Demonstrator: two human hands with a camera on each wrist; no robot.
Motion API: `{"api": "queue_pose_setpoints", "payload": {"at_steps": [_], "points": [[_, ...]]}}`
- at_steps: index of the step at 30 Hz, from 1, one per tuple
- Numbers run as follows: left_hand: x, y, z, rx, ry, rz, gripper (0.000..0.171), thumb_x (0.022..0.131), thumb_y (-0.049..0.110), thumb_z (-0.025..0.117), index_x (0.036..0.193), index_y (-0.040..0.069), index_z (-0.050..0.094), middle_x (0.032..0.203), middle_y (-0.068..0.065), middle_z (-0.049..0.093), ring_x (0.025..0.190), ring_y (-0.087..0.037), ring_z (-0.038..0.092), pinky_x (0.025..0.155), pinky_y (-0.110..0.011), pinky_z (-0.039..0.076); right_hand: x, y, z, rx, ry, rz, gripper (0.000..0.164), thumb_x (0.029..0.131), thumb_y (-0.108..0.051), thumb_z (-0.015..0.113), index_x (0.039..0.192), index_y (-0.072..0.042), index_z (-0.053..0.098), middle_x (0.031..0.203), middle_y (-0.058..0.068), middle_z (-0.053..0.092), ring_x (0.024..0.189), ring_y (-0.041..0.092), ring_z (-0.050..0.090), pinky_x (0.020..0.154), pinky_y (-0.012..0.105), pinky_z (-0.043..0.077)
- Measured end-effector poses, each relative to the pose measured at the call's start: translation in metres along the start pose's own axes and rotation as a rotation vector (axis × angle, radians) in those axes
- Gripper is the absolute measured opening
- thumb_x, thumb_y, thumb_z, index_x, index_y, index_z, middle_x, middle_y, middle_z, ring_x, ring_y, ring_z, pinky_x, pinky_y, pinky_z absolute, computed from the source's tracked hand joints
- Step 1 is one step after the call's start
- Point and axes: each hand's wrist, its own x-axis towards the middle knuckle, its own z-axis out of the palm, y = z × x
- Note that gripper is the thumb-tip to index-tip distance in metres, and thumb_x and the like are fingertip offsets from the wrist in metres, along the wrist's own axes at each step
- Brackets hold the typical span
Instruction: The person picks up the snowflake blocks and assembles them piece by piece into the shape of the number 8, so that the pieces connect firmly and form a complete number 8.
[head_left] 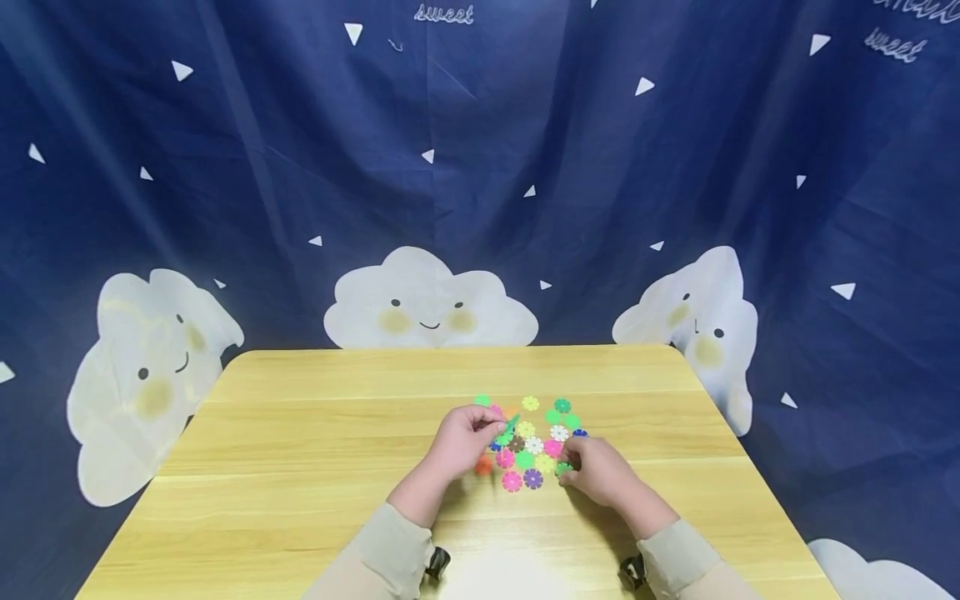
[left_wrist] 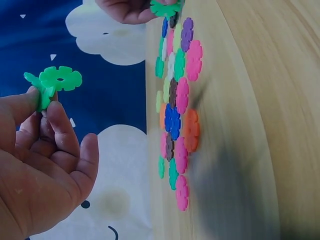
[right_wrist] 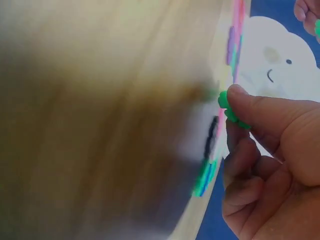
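Observation:
My left hand is raised over the left part of a spread of flower-shaped plastic discs. Between thumb and fingertips it pinches two green interlocking discs, slotted together at an angle. On the right side of the spread, my right hand pinches a single green interlocking disc by its edge; thumb and fingers cover part of it. Beneath and between both hands lie loose discs, among them a purple disc, a pink disc and a white disc.
The discs lie on a light wooden table, some overlapping. An orange disc sits at the spread's near left. Behind the table hangs a dark blue curtain printed with clouds. Each wrist wears a dark strapped device, such as the left one.

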Motion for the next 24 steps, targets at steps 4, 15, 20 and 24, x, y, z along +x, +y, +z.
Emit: {"api": "queue_pose_setpoints", "payload": {"at_steps": [4, 15, 20, 24], "points": [[0.000, -0.001, 0.001, 0.004, -0.005, 0.000, 0.010, 0.101, 0.008, 0.071, 0.105, 0.000, 0.076, 0.097, -0.004, 0.073, 0.088, -0.015, 0.065, 0.081, -0.027, 0.058, 0.003, -0.004, -0.011, 0.069, 0.059, -0.017, 0.016, 0.089, -0.003, 0.082, 0.087, -0.012, 0.069, 0.076, -0.006, 0.058, 0.070, 0.011, 0.052, 0.064, 0.029, 0.048], [-0.005, 0.009, 0.005, 0.126, -0.002, 0.022, 0.007, 0.100, 0.010, 0.073, 0.103, 0.008, 0.079, 0.097, 0.001, 0.073, 0.087, -0.013, 0.065, 0.079, -0.028, 0.058, 0.010, -0.030, -0.031, 0.296, 0.193, -0.118, 0.009, 0.094, 0.002, 0.077, 0.102, -0.001, 0.077, 0.083, -0.001, 0.071, 0.068, 0.008, 0.058, 0.059, 0.025, 0.053], [-0.007, 0.012, 0.007, 0.214, 0.008, 0.052, 0.006, 0.100, 0.012, 0.074, 0.102, 0.011, 0.079, 0.099, 0.003, 0.074, 0.088, -0.012, 0.065, 0.080, -0.030, 0.057, 0.013, -0.038, -0.033, 0.359, 0.262, -0.169, 0.010, 0.091, 0.004, 0.079, 0.100, -0.001, 0.077, 0.080, -0.001, 0.071, 0.064, 0.007, 0.055, 0.056, 0.024, 0.050], [-0.007, 0.013, 0.007, 0.229, 0.007, 0.052, 0.006, 0.101, 0.012, 0.073, 0.102, 0.011, 0.079, 0.098, 0.004, 0.073, 0.087, -0.012, 0.064, 0.079, -0.030, 0.056, 0.013, -0.041, -0.033, 0.393, 0.284, -0.197, 0.011, 0.091, 0.006, 0.079, 0.098, -0.003, 0.077, 0.079, -0.002, 0.069, 0.063, 0.007, 0.054, 0.055, 0.024, 0.048]]}}
